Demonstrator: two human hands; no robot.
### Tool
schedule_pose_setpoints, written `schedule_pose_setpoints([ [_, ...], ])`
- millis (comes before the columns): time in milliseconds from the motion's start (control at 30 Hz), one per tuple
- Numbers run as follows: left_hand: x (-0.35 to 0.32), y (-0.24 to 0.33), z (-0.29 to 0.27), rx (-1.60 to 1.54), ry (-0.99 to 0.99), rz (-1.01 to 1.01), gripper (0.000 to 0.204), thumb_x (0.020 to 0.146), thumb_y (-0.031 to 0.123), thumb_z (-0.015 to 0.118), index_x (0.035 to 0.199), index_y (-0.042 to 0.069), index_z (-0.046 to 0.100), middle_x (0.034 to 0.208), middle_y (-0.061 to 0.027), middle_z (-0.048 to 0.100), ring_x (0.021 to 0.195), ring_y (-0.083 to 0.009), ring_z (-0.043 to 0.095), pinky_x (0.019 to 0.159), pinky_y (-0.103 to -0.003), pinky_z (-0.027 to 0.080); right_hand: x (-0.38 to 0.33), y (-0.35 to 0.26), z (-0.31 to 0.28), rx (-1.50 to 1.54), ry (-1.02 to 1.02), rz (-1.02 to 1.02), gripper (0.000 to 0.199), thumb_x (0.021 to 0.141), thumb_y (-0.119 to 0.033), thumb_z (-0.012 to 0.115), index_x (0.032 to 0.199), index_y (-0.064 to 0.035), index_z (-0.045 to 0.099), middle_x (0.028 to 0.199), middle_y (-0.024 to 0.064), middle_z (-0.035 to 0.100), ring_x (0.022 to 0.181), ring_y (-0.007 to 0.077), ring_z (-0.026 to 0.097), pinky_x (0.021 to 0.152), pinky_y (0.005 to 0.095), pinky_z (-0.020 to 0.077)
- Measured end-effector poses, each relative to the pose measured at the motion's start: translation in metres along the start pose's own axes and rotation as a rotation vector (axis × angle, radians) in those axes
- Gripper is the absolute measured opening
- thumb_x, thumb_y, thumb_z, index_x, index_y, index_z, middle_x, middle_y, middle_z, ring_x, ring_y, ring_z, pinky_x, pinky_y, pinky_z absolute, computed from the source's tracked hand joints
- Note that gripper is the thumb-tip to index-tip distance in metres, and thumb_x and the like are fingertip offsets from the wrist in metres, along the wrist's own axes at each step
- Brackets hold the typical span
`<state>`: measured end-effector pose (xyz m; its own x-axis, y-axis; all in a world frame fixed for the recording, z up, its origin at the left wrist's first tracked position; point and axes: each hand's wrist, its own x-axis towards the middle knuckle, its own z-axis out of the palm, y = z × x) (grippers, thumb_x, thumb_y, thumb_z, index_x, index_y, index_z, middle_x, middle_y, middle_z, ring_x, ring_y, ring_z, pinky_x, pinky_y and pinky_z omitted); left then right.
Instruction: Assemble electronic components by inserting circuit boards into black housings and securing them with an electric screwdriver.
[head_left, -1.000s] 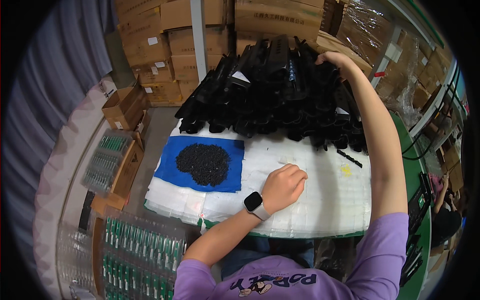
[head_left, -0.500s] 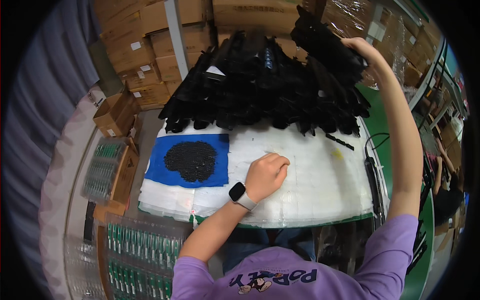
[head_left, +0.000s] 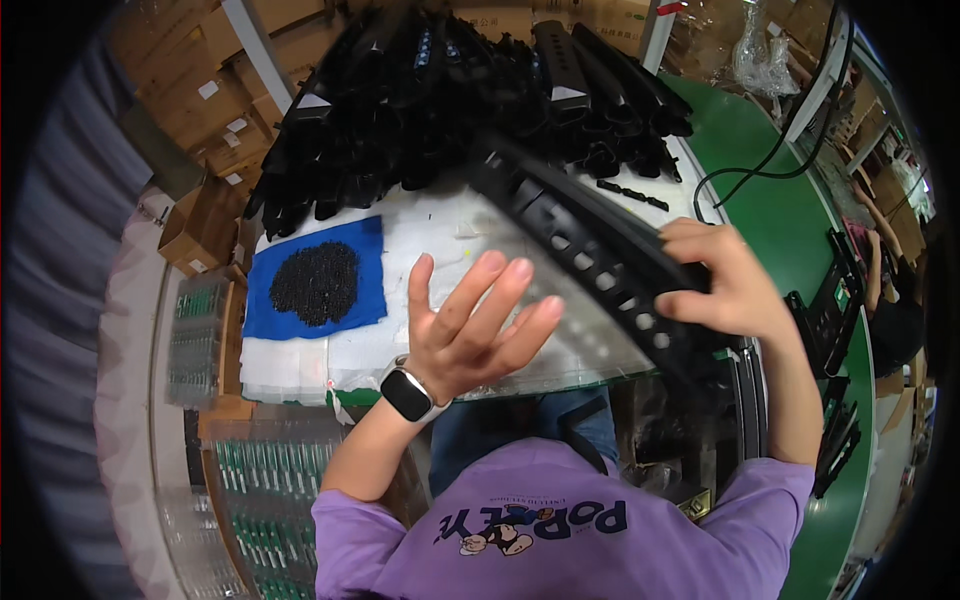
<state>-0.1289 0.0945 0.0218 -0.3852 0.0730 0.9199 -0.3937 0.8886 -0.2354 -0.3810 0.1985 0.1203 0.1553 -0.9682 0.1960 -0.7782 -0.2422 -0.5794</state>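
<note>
A long black plastic housing [head_left: 590, 255] with a row of round holes slants across the right half of the white work surface [head_left: 440, 225]. My right hand [head_left: 725, 280] grips its near right end, thumb on one side and fingers over the other. Beside its near side, my left hand [head_left: 480, 320] is raised with fingers spread and holds nothing. A thick pile of similar black housings [head_left: 400, 130] covers the far part of the table. On the left, a blue cloth [head_left: 370, 270] carries a heap of small black pieces [head_left: 315, 283]. The held housing is blurred by motion.
A narrow black strip [head_left: 632, 194] lies near the pile's right end. A black cable [head_left: 770, 172] loops over the green table [head_left: 745, 120] at right. Plastic trays with green boards [head_left: 270, 480] stand lower left. Cardboard boxes [head_left: 205, 225] line the left and back.
My right hand has brought a black housing from the pile toward me, over the white surface. My left hand has opened from a loosely curled pose. The whole view has shifted.
</note>
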Motion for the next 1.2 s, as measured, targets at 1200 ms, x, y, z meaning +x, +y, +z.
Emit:
schedule_pose_setpoints([
  [1200, -0.04, -0.03, 0.014, -0.479, -0.684, -0.443, 0.022, 0.067, 0.011, 0.074, 0.085, 0.001, 0.067, 0.091, -0.0094, 0.062, 0.089, -0.0272, 0.059, 0.077, -0.036, 0.048, 0.046, 0.092, 0.09, -0.309, 0.203, -0.317, 0.019, 0.064, -0.004, 0.069, 0.082, -0.0007, 0.064, 0.092, 0.0112, 0.065, 0.095, 0.0286, 0.062, 0.076, 0.0386, 0.0515],
])
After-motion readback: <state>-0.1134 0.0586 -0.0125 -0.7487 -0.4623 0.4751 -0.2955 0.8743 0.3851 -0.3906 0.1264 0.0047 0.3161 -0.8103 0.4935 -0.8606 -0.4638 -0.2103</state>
